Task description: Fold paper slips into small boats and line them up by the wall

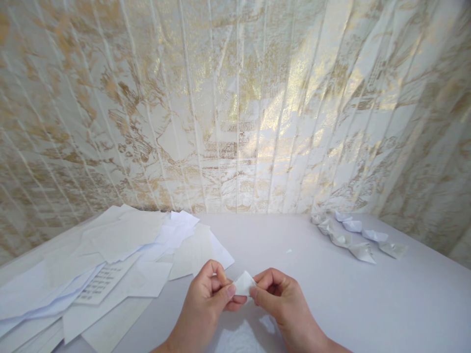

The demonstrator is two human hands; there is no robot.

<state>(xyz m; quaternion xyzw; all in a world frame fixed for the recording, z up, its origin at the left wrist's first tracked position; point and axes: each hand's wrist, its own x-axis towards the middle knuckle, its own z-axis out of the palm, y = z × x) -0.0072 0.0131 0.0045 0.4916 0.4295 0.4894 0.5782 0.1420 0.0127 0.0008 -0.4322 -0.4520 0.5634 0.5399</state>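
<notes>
Leftmost, spreading out to the left of my left hand [204, 299] and away beyond it, loose paper sheets [128, 240] lie in an untidy, overlapping heap. Among them, nearer my side, a printed sheet [101, 282] shows lines of dark text, too blurred for me to read. Coming rightward, the fingers of my left hand are pinched together, thumb over the curled forefinger, on the left corner of a small folded paper triangle [244, 283]. That triangle sits directly between my fingers, raised off the white table [368, 304]; its peak points away from me and its long lower edge runs across from one thumb to the other. Neither hand is clearly nearer: each touches its own end. On the right corner, the fingers of my right hand [285, 296] are closed in a matching pinch, the thumb towards me. Straight out past that hand, well apart from it, lies a tiny paper scrap [289, 251]. Farthest right, beyond my right fingers, small folded paper boats [341, 239] lie in two uneven rows slanting towards me, some greyish, others whiter.
</notes>
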